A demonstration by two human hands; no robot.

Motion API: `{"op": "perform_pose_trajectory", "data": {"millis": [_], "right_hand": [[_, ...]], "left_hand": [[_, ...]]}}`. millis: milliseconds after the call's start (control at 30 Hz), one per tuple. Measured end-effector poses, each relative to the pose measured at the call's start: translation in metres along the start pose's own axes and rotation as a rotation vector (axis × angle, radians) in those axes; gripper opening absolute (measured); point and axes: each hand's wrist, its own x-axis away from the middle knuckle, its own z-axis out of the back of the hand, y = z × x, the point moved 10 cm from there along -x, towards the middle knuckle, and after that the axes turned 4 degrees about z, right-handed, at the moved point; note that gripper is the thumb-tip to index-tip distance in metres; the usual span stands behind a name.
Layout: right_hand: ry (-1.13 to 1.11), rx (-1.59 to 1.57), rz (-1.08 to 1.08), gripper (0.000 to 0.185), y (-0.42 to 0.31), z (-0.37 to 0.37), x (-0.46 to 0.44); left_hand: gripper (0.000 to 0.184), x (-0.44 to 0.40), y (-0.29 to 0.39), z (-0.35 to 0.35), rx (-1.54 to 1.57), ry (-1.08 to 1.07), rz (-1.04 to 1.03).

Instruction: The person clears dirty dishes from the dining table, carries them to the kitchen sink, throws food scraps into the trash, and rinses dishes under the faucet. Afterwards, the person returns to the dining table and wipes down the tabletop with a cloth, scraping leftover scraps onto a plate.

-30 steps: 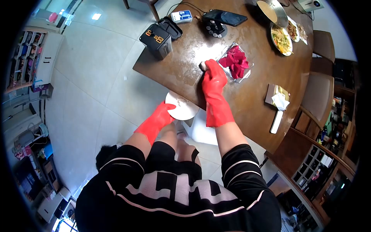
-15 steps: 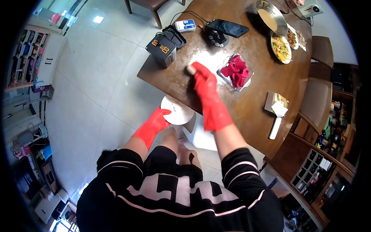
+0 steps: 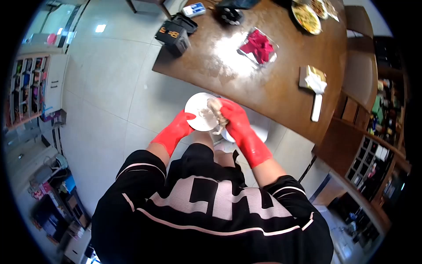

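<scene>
My left hand (image 3: 176, 130), in a red rubber glove, grips the left rim of a white plate (image 3: 194, 103) just off the table's front edge. Some small pale scraps lie on the plate. Fingers of my right hand (image 3: 239, 121), also red-gloved, are closed on a crumpled greyish-beige rag (image 3: 217, 111) at the plate's right side. The rag hangs down over the rim; whether it is cloth or paper is hard to tell. Beneath my right hand, a white container (image 3: 262, 128) shows in part near the floor.
A brown wooden table (image 3: 290, 101) spreads ahead, with wet patches. On it are a clear tray with a dark red cloth (image 3: 259, 46), a black box (image 3: 173, 37), a tissue box (image 3: 313, 79), a white-handled object (image 3: 316, 108) and a food plate (image 3: 306, 19). Chairs stand at right.
My right hand has come back from the tabletop to the plate, and the rag now shows in it. The plate stays in my left hand. The view has tilted down, so the table sits higher.
</scene>
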Motion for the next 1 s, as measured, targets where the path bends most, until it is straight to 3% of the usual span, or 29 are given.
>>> {"op": "perform_pose_trajectory", "data": {"millis": [67, 167, 300, 400, 567, 633, 667, 700, 767, 867, 967, 1000], "right_hand": [[0.105, -0.406, -0.053, 0.039, -0.022, 0.009, 0.031], [0.168, -0.551, 0.016, 0.040, -0.060, 0.022, 0.086], [0.122, -0.550, 0.248, 0.041, -0.086, 0.055, 0.167], [0.289, -0.416, 0.334, 0.040, -0.083, 0.113, 0.241], [0.402, -0.427, 0.504, 0.041, -0.081, 0.221, 0.385], [0.448, -0.484, 0.567, 0.042, -0.068, 0.272, 0.457], [0.359, -0.630, 0.589, 0.044, -0.073, 0.286, 0.488], [0.442, -0.644, 0.582, 0.041, -0.077, 0.301, 0.530], [0.386, -0.815, 0.619, 0.035, -0.077, 0.332, 0.588], [0.359, -0.786, 0.804, 0.039, -0.085, 0.376, 0.650], [0.555, -0.800, 0.807, 0.039, -0.097, 0.396, 0.681], [0.529, -0.812, 0.804, 0.040, -0.098, 0.402, 0.682]], "left_hand": [[0.069, 0.017, -0.014, -0.018, -0.063, 0.035, 0.039], [0.069, 0.023, -0.048, -0.041, -0.173, 0.033, 0.121], [0.063, 0.028, -0.108, -0.104, -0.360, -0.086, 0.231], [0.062, 0.034, -0.175, -0.168, -0.436, -0.208, 0.302], [0.071, 0.024, -0.323, -0.223, -0.428, -0.166, 0.403], [0.071, 0.016, -0.388, -0.220, -0.409, -0.015, 0.457], [0.070, 0.023, -0.422, -0.233, -0.383, 0.039, 0.505], [0.068, 0.030, -0.454, -0.250, -0.341, 0.084, 0.546], [0.065, 0.031, -0.511, -0.274, -0.389, 0.079, 0.659], [0.062, 0.028, -0.570, -0.319, -0.558, 0.033, 0.688], [0.055, 0.013, -0.603, -0.344, -0.701, 0.045, 0.671], [0.054, 0.009, -0.611, -0.354, -0.702, 0.050, 0.664]]}}
